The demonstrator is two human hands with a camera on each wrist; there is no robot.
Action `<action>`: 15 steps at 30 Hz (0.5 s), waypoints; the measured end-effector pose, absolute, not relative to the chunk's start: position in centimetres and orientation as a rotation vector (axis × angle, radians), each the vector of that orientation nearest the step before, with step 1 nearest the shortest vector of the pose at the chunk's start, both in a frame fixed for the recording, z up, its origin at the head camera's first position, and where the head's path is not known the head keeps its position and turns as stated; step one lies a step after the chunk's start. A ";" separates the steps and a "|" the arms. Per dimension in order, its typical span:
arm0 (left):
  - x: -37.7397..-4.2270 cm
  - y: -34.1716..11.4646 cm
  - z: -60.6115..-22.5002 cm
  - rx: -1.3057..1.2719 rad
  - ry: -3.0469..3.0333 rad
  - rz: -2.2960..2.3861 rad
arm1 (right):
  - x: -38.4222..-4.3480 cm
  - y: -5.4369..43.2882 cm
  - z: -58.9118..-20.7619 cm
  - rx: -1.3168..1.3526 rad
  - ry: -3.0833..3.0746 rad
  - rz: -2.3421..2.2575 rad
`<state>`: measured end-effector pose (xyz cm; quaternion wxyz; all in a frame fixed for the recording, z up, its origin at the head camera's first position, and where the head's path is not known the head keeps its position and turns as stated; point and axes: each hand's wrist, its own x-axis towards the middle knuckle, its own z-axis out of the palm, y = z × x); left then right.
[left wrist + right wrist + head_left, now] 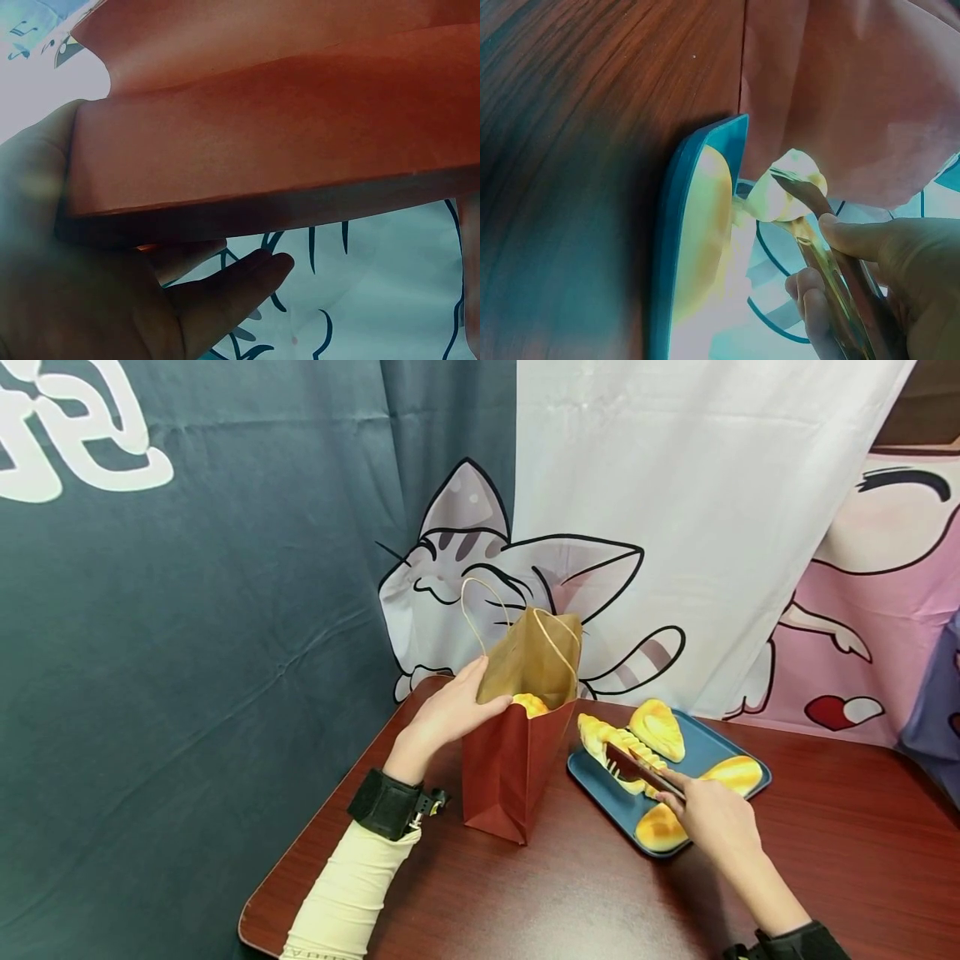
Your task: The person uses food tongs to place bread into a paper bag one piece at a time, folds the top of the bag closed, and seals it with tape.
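Observation:
A red paper bag with a tan inside stands upright on the table. My left hand holds its upper left edge, thumb at the rim and fingers along the side; in the left wrist view the bag's red side fills most of the picture. Inside the bag mouth shows a yellow bread. With my right hand I grip metal tongs, whose tips are around a long twisted bread over the blue tray. In the right wrist view the tongs reach the bread's pale end.
Other breads lie on the tray: a triangular one at the back, an oval one at the right and another at the front. The dark red wooden table ends at a printed curtain behind.

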<state>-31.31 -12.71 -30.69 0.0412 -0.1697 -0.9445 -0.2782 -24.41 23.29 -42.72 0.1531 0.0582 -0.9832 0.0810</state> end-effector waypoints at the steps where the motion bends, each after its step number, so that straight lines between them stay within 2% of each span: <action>1: -31.3 -12.7 -30.7 -0.520 -2.892 -0.851 | -24.4 23.3 -42.6 0.162 -2.826 0.235; 15: -31.3 -12.6 -30.6 -0.515 -2.899 -0.848 | -24.2 24.0 -41.1 0.137 -2.786 0.265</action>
